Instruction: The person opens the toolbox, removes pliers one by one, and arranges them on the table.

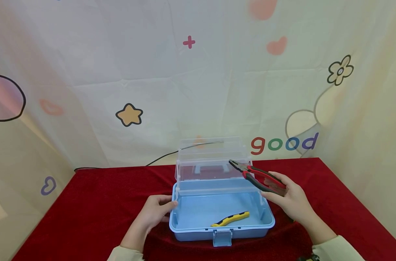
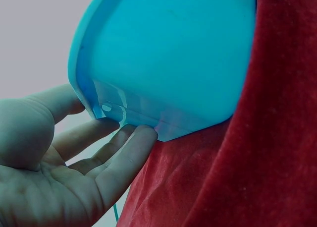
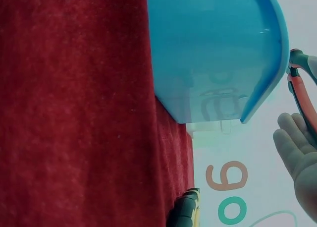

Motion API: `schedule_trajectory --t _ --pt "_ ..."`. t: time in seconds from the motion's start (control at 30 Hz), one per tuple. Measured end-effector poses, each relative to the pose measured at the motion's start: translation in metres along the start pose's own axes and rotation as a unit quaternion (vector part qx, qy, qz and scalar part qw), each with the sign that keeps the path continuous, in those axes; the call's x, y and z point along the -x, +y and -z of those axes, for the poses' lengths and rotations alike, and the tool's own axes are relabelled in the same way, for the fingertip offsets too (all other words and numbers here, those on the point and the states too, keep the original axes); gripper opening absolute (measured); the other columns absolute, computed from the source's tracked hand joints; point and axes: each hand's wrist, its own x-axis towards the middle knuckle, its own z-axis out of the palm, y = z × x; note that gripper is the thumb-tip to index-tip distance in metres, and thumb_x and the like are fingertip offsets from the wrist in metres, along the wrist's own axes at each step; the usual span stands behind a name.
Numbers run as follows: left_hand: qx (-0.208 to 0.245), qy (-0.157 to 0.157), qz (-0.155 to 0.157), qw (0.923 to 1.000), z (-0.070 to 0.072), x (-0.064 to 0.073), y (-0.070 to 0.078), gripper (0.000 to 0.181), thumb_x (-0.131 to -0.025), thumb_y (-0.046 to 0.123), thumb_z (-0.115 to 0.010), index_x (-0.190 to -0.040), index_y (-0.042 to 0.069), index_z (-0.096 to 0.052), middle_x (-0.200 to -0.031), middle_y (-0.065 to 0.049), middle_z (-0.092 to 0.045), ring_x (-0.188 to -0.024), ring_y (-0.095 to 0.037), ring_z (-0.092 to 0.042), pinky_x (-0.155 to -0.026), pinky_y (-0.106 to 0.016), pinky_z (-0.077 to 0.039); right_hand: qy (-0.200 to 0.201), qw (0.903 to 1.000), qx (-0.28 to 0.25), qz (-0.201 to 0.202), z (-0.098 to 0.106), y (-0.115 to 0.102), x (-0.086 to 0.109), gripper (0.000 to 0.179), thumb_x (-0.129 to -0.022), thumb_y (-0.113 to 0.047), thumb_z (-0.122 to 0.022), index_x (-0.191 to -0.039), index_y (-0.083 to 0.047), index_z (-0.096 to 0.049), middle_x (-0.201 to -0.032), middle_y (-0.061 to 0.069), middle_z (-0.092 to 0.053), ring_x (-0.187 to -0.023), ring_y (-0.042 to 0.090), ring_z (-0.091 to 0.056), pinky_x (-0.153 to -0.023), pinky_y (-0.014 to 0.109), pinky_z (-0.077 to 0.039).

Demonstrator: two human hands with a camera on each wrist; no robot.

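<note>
A blue toolbox (image 1: 184,235) with its clear lid (image 1: 214,148) raised sits on the red cloth. My left hand (image 1: 155,212) grips its left end, thumb at the rim; in the left wrist view the fingers (image 2: 129,155) lie against the side wall. Above the box's right end, my right hand (image 1: 290,199) holds combination pliers (image 1: 253,177) by their red and black handles, the jaws pointing up and left. Inside the box, near the front wall, lies a yellow and black tool handle (image 1: 232,219). In the right wrist view, the pliers (image 3: 302,95) are partly cut off by the frame edge.
Red cloth (image 1: 96,210) covers the table. A black and yellow object (image 3: 184,209) lies right of the box, mostly hidden by my right arm in the head view. A black cable (image 1: 162,157) runs along the back edge, before a printed curtain (image 1: 87,43).
</note>
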Motion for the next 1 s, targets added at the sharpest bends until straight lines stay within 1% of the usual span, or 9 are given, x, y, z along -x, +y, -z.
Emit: schedule_trajectory --t 0.2,0.3,0.43,0.5,0.6,0.73,0.8,0.9,1.0 --pt "-0.002 0.001 0.001 1.0 -0.001 0.0 -0.001 0.04 -0.09 0.014 -0.063 -0.122 -0.008 -0.058 -0.112 -0.026 -0.065 -0.088 -0.027 -0.068 -0.068 -0.043 -0.059 0.008 1.0 -0.003 -0.003 0.0 0.005 0.003 0.057 -0.083 -0.021 -0.073 -0.132 -0.008 -0.048 -0.117 0.016 -0.065 -0.1 0.026 -0.067 -0.078 0.021 -0.056" --pt "-0.002 0.002 0.001 1.0 -0.001 0.0 -0.001 0.039 -0.09 0.014 -0.063 -0.122 -0.008 -0.058 -0.112 -0.025 -0.065 -0.088 -0.026 -0.068 -0.068 -0.043 -0.059 0.012 0.9999 -0.008 -0.004 0.001 0.007 0.004 0.057 -0.083 -0.021 -0.073 -0.132 -0.007 -0.047 -0.117 0.017 -0.065 -0.098 0.015 -0.068 -0.077 0.017 -0.054" --pt "0.0 0.001 0.0 1.0 -0.001 0.0 -0.001 0.04 -0.09 0.014 -0.063 -0.122 -0.008 -0.058 -0.112 -0.025 -0.065 -0.088 -0.026 -0.068 -0.068 -0.042 -0.059 0.016 0.9997 -0.017 -0.003 0.003 0.007 0.005 0.058 -0.083 -0.021 -0.073 -0.132 -0.005 -0.047 -0.119 0.019 -0.064 -0.096 -0.003 -0.064 -0.077 0.012 -0.052" --pt "0.001 0.0 -0.001 1.0 -0.001 0.0 0.0 0.04 -0.09 0.014 -0.063 -0.122 -0.008 -0.058 -0.111 -0.025 -0.065 -0.088 -0.026 -0.068 -0.068 -0.042 -0.059 0.019 0.9996 -0.019 -0.004 0.004 0.007 0.005 0.058 -0.083 -0.021 -0.073 -0.133 -0.005 -0.046 -0.119 0.02 -0.064 -0.095 -0.007 -0.062 -0.078 0.011 -0.051" --pt "0.0 -0.001 -0.003 1.0 0.0 0.001 0.0 0.04 -0.09 0.014 -0.063 -0.122 -0.008 -0.058 -0.111 -0.025 -0.065 -0.088 -0.026 -0.069 -0.068 -0.042 -0.059 0.021 0.9996 -0.017 -0.008 0.005 0.008 0.006 0.06 -0.083 -0.02 -0.073 -0.134 -0.004 -0.046 -0.119 0.02 -0.063 -0.095 -0.005 -0.063 -0.077 0.012 -0.052" --pt "-0.001 0.0 -0.004 1.0 0.0 0.001 0.0 0.04 -0.09 0.014 -0.063 -0.122 -0.008 -0.058 -0.111 -0.025 -0.065 -0.088 -0.026 -0.069 -0.068 -0.042 -0.059 0.027 0.9994 -0.013 -0.018 0.006 0.008 0.006 0.061 -0.083 -0.02 -0.073 -0.135 -0.004 -0.045 -0.119 0.021 -0.063 -0.096 0.006 -0.067 -0.077 0.012 -0.052" --pt "0.002 0.001 -0.005 1.0 -0.001 0.001 -0.001 0.04 -0.09 0.014 -0.063 -0.122 -0.009 -0.058 -0.111 -0.026 -0.065 -0.087 -0.026 -0.069 -0.068 -0.042 -0.059 0.03 0.9992 -0.009 -0.023 0.007 0.008 0.007 0.062 -0.083 -0.021 -0.074 -0.135 -0.004 -0.045 -0.119 0.021 -0.063 -0.095 0.009 -0.067 -0.077 0.012 -0.052" --pt "0.002 0.002 -0.006 1.0 -0.001 0.001 0.0 0.04 -0.089 0.013 -0.063 -0.122 -0.009 -0.058 -0.111 -0.026 -0.065 -0.087 -0.027 -0.069 -0.067 -0.042 -0.059 0.036 0.999 -0.001 -0.028 0.008 0.01 0.007 0.062 -0.083 -0.021 -0.074 -0.135 -0.005 -0.045 -0.118 0.02 -0.063 -0.093 0.01 -0.067 -0.075 0.013 -0.053" --pt "0.003 0.001 -0.008 1.0 -0.001 0.002 0.001 0.04 -0.09 0.012 -0.063 -0.122 -0.009 -0.057 -0.111 -0.027 -0.064 -0.088 -0.027 -0.069 -0.068 -0.042 -0.059 0.039 0.9986 0.007 -0.036 0.01 0.011 0.008 0.063 -0.083 -0.023 -0.074 -0.136 -0.005 -0.045 -0.119 0.021 -0.061 -0.093 0.017 -0.065 -0.072 0.014 -0.053"
